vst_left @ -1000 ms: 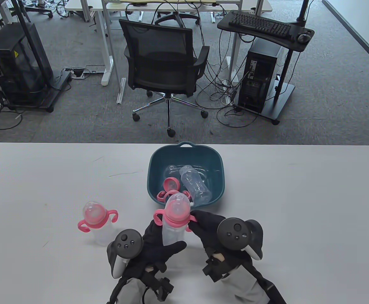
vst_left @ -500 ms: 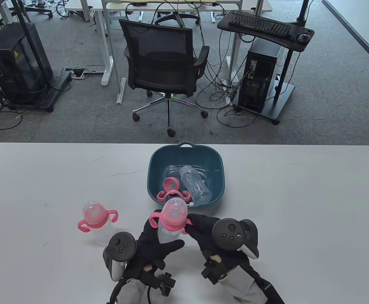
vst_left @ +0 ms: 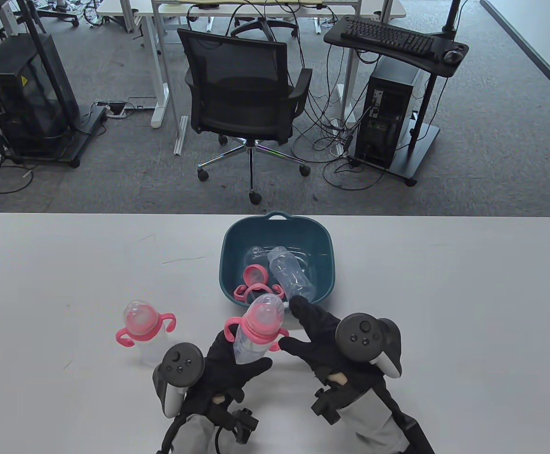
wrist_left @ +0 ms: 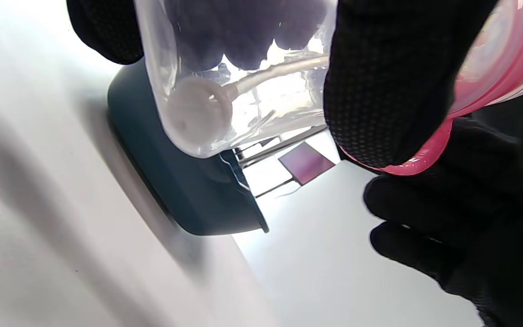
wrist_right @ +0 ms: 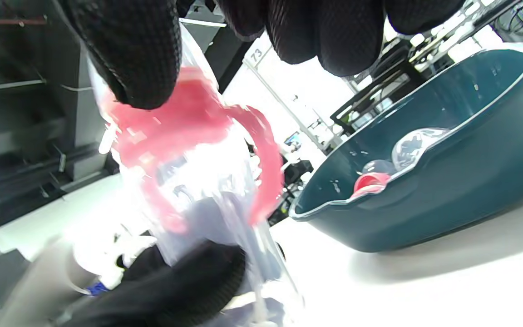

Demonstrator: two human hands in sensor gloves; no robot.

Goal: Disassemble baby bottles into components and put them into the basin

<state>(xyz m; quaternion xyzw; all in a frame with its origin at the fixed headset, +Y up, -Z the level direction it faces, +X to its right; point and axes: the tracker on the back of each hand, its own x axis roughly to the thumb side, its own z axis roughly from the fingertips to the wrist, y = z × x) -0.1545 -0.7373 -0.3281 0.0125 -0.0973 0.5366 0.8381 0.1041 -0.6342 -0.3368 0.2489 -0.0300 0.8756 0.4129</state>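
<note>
Just before the basin [vst_left: 228, 265], the left hand [vst_left: 230, 366] clamps the light, slick bottle [vst_left: 251, 338]; the right hand [vst_left: 315, 333] pinches its stiff pink collar [vst_left: 256, 333], the best purchase.

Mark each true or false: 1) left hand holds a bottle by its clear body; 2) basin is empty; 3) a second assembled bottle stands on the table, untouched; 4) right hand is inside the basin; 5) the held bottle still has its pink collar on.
1) True: the left hand has its grip round the held bottle.
2) False: the basin holds a clear bottle body and pink parts.
3) True: the second bottle stands alone.
4) False: the right hand is at the held bottle's pink collar.
5) True.
</note>
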